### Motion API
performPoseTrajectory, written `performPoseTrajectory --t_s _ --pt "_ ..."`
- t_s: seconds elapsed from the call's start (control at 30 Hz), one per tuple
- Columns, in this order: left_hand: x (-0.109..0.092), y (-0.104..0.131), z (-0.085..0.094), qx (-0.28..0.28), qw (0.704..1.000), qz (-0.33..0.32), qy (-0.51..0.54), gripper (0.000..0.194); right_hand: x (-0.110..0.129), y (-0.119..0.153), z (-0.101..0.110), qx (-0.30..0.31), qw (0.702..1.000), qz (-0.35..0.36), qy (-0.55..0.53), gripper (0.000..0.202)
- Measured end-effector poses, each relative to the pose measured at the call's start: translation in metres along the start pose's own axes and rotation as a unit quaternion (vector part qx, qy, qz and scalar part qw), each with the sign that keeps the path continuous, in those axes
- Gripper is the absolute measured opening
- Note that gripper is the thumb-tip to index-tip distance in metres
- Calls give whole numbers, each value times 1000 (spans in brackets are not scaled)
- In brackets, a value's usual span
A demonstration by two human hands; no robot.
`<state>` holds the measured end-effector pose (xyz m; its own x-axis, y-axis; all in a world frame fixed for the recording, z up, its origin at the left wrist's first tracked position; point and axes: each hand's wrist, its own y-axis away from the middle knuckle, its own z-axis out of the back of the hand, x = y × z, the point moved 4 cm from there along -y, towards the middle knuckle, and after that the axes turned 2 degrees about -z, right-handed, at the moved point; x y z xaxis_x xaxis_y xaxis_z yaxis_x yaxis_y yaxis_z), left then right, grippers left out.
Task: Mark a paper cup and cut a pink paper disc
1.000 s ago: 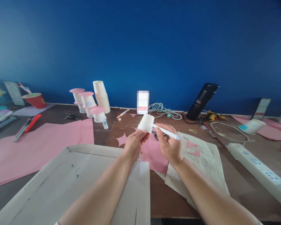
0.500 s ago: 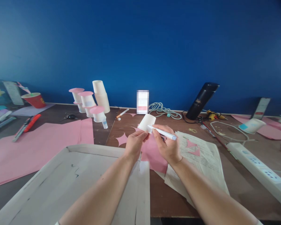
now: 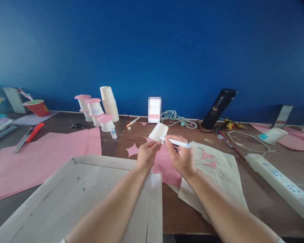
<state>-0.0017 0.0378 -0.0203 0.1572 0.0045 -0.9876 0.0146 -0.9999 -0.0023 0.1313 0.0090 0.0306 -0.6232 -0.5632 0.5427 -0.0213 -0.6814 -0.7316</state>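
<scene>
A small white paper cup (image 3: 159, 131) is tilted in the middle of the view, and my left hand (image 3: 147, 156) pinches its lower edge. My right hand (image 3: 181, 156) is closed around a white pen (image 3: 178, 143), whose tip meets the cup's side near the rim. Below the hands lies pink paper (image 3: 167, 168). A pink star-shaped scrap (image 3: 132, 150) is just left of my left hand. Printed sheets (image 3: 223, 172) with pink scraps on them lie right of my right hand.
Paper cups with pink discs (image 3: 105, 118) and a cup stack (image 3: 110, 104) stand back left. A white box lid (image 3: 91, 192) fills the front left. Pink sheets (image 3: 53, 152) hold a cutter (image 3: 34, 132). Right are a black bottle (image 3: 218, 109) and power strip (image 3: 276, 182).
Both hands hold nearly the same pose. The pen's tip has shifted slightly left and down on the cup, with the pen lying a little flatter.
</scene>
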Motion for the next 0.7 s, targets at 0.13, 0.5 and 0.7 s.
performPoseTrajectory --t_s 0.13,0.5,0.7 --pt "-5 2 0 -6 1000 -18 -20 27 1 0 0 6 1000 -2 1 13" --pt "-10 3 1 -26 994 -52 -89 26 5 -2 0 26 1000 4 4 13" --pt "-7 1 1 -24 993 -67 -94 25 8 -1 -1 32 999 15 0 13"
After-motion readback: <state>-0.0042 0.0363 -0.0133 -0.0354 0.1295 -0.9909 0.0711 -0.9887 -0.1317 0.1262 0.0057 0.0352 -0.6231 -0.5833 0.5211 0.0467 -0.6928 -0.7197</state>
